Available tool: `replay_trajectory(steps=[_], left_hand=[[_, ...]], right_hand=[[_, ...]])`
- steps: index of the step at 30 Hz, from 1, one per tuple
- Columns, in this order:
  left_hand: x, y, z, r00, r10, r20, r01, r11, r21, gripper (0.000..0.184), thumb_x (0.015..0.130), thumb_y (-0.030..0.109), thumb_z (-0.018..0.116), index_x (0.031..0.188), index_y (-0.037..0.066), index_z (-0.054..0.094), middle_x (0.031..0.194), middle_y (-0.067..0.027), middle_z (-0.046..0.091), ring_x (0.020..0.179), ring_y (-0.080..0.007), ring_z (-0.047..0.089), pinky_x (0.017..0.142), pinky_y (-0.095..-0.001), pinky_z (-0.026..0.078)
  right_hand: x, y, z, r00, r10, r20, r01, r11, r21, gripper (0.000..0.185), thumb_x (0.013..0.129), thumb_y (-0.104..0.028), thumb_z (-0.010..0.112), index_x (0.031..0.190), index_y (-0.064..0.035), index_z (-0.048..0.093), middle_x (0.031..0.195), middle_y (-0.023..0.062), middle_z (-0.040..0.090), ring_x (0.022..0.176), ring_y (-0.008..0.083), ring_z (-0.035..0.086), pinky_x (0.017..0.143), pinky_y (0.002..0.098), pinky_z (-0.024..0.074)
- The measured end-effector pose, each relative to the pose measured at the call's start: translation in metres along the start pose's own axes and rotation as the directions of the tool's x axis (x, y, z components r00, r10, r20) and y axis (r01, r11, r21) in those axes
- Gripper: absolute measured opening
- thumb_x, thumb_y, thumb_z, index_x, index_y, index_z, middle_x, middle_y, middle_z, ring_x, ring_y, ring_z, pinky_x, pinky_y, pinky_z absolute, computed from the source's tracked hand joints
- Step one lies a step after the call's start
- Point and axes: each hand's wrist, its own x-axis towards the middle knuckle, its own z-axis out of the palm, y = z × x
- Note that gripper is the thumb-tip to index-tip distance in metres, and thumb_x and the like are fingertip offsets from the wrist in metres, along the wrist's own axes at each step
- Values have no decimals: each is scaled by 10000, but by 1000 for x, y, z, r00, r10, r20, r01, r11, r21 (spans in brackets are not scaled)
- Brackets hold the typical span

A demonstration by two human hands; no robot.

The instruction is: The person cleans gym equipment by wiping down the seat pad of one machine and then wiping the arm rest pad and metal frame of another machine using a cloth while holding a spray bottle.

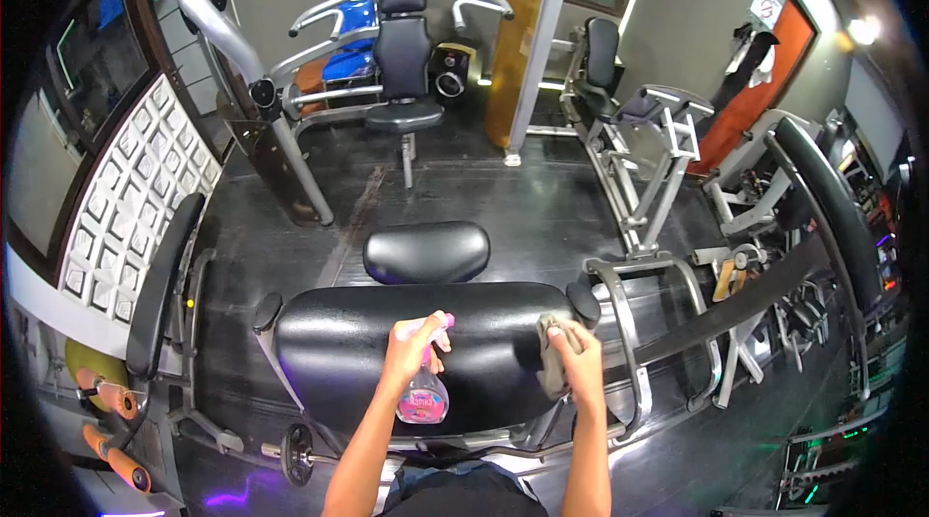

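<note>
A clear spray bottle (423, 399) with a pink label and pink nozzle hangs upright from my left hand (419, 350), whose fingers wrap round its neck and trigger. In my right hand (578, 358) is a crumpled grey-brown cloth (553, 362), pinched between thumb and fingers. Both hands are over a wide black padded bench (339, 323) with a shiny surface. The cloth is at the bench's right part; whether it touches the pad I cannot tell. Just beyond the bench sits a smaller black pad (427, 252).
A seated machine with a black backrest (404, 57) stands ahead, beside a silver-framed column (527, 43). More metal machine frames (668, 168) line the right. A barbell with a small weight plate (297, 454) lies near me at the lower left. The floor (542, 193) is dark.
</note>
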Motion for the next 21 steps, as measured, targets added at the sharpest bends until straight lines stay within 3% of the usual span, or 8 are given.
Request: replay_trajectory(steps=[2,5,9,11,13,16,18,21], left_hand=[[-1,-1,1,999,44,-8,-44,999,25,435,951,401,590,1024,-16,691,693,-96,630,419,-164,577,404,-273,478],[0,-4,0,999,23,48,-27,997,74,417,935,409,613,937,1,700,675,-78,628,425,-152,579,411,-269,466],[-6,1,9,1000,3,22,-6,993,120,418,916,414,629,828,9,686,658,-60,625,439,-143,584,431,-264,458],[-9,1,14,999,30,-11,-29,994,104,429,912,425,629,813,10,683,656,-60,624,442,-144,586,434,-264,458],[-10,-8,20,1000,17,8,-18,996,90,455,943,431,584,918,-14,675,680,-99,638,427,-177,583,414,-289,485],[-11,-12,40,999,-4,41,1,996,85,473,954,437,566,857,-17,656,678,-100,634,425,-175,579,417,-288,485],[-11,-10,54,1000,-16,16,15,999,39,465,955,434,565,842,-8,651,680,-99,633,425,-171,576,426,-285,489],[-4,-14,69,996,9,-84,-13,999,-45,456,955,420,558,827,-9,644,680,-109,636,416,-170,570,431,-292,500]], right_hand=[[-22,12,1,986,166,14,-165,963,214,292,918,-223,655,1149,-43,659,857,35,654,689,121,622,597,266,523],[-48,20,-4,969,246,20,-243,937,251,316,935,-234,622,1194,-53,623,849,46,632,683,155,634,536,361,571],[-72,22,-18,976,218,-23,-201,933,299,251,923,-185,671,1130,-43,666,926,10,674,768,86,617,708,233,496],[-71,19,-26,985,155,-80,-139,975,175,264,902,-186,689,1119,-34,677,948,7,680,815,89,615,746,241,490],[-63,6,-32,992,114,-52,-108,989,104,266,892,-194,700,1098,-26,689,961,8,681,838,87,610,756,243,487],[-27,-1,-35,999,38,-12,-38,997,-61,262,850,-220,730,1038,-38,729,968,52,708,880,139,648,786,275,497],[8,-15,-26,960,-268,82,272,814,-514,248,822,-241,728,1024,-99,749,979,101,712,899,249,682,803,334,514],[61,-30,-5,939,-189,288,340,640,-689,224,810,-270,706,1006,-175,759,1026,100,693,945,332,664,815,422,517]])
